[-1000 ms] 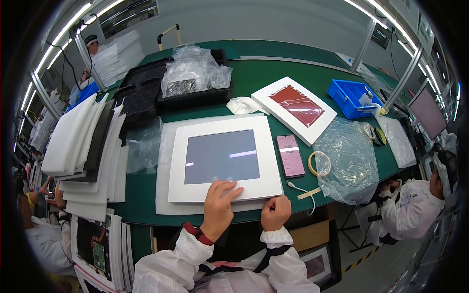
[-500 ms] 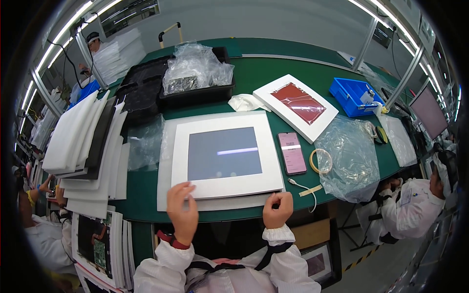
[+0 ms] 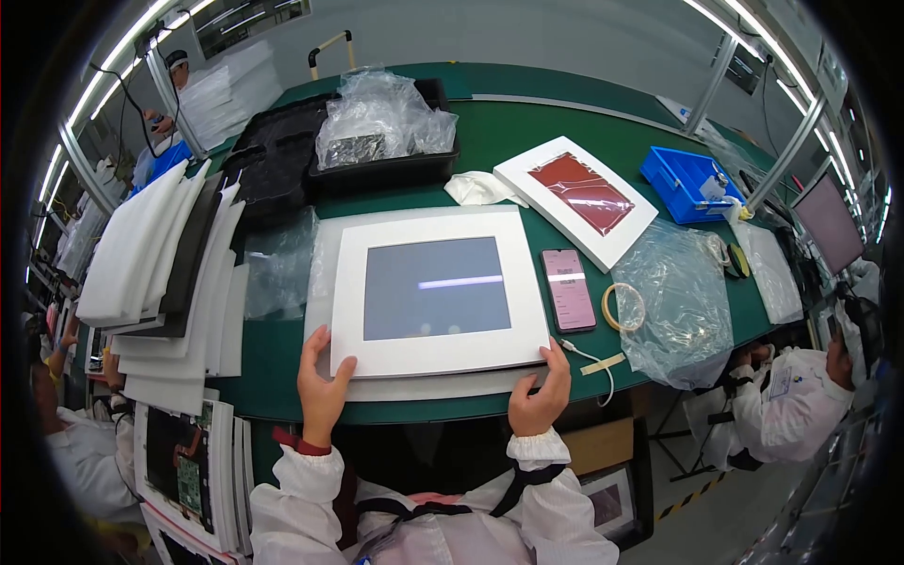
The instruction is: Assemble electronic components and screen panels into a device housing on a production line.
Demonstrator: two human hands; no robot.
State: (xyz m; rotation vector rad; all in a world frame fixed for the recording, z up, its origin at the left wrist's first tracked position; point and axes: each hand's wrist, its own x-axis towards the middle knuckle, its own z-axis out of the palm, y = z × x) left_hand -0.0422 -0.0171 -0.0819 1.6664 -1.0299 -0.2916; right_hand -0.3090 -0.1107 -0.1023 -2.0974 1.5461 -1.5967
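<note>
A white-framed display panel (image 3: 435,356) with a grey screen lies face up on a white foam sheet (image 3: 323,254) in front of me. My left hand (image 3: 323,386) grips its lower left corner, with fingers along the side edge and the thumb at the front edge. At the lower right corner my right hand (image 3: 540,391) holds the frame, its fingertips on the right side and its thumb near the front edge. The fingertips under the frame are partly hidden. To the right of the panel lies a phone (image 3: 568,290) with a lit pink screen.
Behind right lies a second white frame (image 3: 629,247) with reddish film, near a blue bin (image 3: 680,193). A clear plastic bag (image 3: 673,311), tape roll (image 3: 623,307) and white cable (image 3: 610,381) lie right. Foam sheets (image 3: 132,254) stack left; a black tray (image 3: 386,179) holds plastic bags.
My left hand has come down and left onto the panel's lower left corner. My right hand has uncurled, and its fingers have moved onto the lower right corner.
</note>
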